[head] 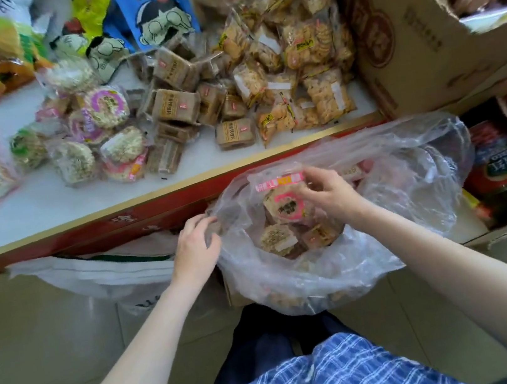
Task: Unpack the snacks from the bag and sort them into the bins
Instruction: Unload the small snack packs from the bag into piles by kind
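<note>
Nearest the person, the clear plastic bag (336, 245) is sitting open on the floor, and everything else is placed from it. At the bag's left rim the left hand (195, 249) is pinching the thin film, fingers curled round it, holding the mouth open. Over the bag's opening the right hand (328, 195) is pinching a pink-labelled snack packet (281, 202) by its upper part, fingers bent round the wrapper. The packet is looking light, crinkly and slippery, its contents probably brittle, so a soft hold on the sealed edge suits it. Its long axis is running roughly up and away, sealed strip farthest from the person. More packets (285, 239) are lying inside the bag. Beyond the bag, the white surface (34, 211) is carrying sorted heaps.
</note>
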